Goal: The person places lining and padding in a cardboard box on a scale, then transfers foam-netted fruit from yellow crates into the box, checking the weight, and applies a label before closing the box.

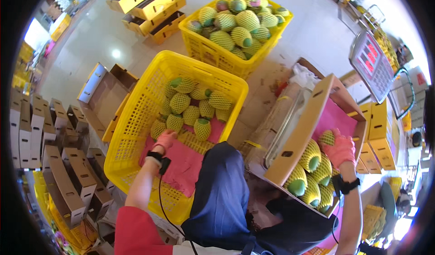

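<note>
My left hand (pixel 165 141), in a pink glove, is inside a yellow plastic crate (pixel 136 126), against the near side of a netted mango (pixel 174 122). Its fingertips are partly hidden, so its grip is unclear. Several more green mangoes in yellow foam nets lie at the crate's far end, above pink paper (pixel 178 170). My right hand (pixel 341 148), also gloved, holds a netted mango (pixel 327 137) inside a cardboard box (pixel 299 132). Below that hand, several netted mangoes (pixel 309 155) fill the box's near end. Pink lining (pixel 334 117) shows at its far end.
A second yellow crate (pixel 217 53) piled with netted mangoes stands beyond the first. A digital scale display (pixel 372 64) rises at the right. Cardboard boxes (pixel 64 183) stand at the left, and yellow boxes (pixel 149 7) are stacked at the back. My knee (pixel 224 180) lies between crate and box.
</note>
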Available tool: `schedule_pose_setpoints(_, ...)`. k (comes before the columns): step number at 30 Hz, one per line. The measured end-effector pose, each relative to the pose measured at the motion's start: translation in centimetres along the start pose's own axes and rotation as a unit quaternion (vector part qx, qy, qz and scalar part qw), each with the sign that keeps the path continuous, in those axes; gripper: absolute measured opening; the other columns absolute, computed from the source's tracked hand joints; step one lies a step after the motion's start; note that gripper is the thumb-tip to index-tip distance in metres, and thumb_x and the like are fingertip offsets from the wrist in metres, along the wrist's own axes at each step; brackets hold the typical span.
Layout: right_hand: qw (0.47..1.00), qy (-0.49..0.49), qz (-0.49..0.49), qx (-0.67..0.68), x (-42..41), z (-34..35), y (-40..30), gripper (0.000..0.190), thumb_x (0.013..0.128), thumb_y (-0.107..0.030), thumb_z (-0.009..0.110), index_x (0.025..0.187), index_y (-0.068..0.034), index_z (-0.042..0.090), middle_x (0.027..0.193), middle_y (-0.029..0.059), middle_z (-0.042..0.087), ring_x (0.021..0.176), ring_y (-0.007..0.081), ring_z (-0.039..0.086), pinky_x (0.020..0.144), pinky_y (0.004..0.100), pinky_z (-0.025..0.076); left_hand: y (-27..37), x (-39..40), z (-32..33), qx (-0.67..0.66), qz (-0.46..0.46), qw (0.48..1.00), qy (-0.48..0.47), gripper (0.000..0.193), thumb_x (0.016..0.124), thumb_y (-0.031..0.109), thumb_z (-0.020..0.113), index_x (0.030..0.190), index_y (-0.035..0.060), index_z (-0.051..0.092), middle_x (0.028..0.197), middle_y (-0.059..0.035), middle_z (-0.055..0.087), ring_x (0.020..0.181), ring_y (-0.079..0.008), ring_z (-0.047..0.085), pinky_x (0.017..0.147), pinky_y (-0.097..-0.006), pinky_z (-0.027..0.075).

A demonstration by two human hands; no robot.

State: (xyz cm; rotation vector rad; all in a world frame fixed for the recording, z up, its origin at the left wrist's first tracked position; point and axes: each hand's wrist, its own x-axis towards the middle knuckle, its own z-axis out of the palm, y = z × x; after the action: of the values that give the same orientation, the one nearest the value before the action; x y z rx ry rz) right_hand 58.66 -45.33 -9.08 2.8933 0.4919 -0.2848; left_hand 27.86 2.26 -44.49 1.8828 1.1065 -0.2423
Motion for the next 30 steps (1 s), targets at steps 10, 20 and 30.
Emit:
schedule_pose_setpoints(10, 0.998, -0.030, -0.041, -0.020, 0.8, 0.3, 1.7, 0.070, 0.077, -0.041, 0.067, 0.134, -0.009, 0.042, 0.132, 0.0216, 0.047, 0.121, 0.0401, 0.046, 0.097, 0.0485, 0.042, 11.4, 1.9, 12.1, 0.125, -0.152, 0.979, -0.055, 0.116, 0.068, 0.049, 0.070, 0.150, 0.0064, 0.000, 0.155, -0.0186, 0.010, 0.140, -0.0343, 0.024, 0.111, -0.0414, 0.031)
schedule_pose_setpoints(20, 0.952, 0.036, -0.134, 0.273, -5.8, -7.2, -5.0, 0.045, 0.077, -0.015, 0.061, 0.120, -0.007, 0.057, 0.106, 0.0188, 0.063, 0.100, 0.0356, 0.061, 0.087, 0.0424, 0.049, 7.4, -2.4, 8.3, -0.546, -0.084, 0.815, -0.172, 0.066, 0.080, 0.022, 0.069, 0.136, 0.0192, 0.034, 0.115, -0.0060, 0.056, 0.103, -0.0196, 0.057, 0.085, -0.0389, 0.050)
schedule_pose_setpoints(30, 0.700, 0.234, -0.456, 0.497, -10.7, -6.2, -18.0, 0.080, 0.063, -0.013, 0.076, 0.136, -0.007, 0.044, 0.131, 0.0290, 0.043, 0.112, 0.0452, 0.053, 0.093, 0.0476, 0.047, 25.7, -28.3, -2.9, -0.503, 0.293, 0.777, -0.241, 0.083, 0.089, 0.058, 0.049, 0.146, 0.0035, 0.024, 0.148, -0.0104, 0.032, 0.135, -0.0271, 0.034, 0.113, -0.0437, 0.025)
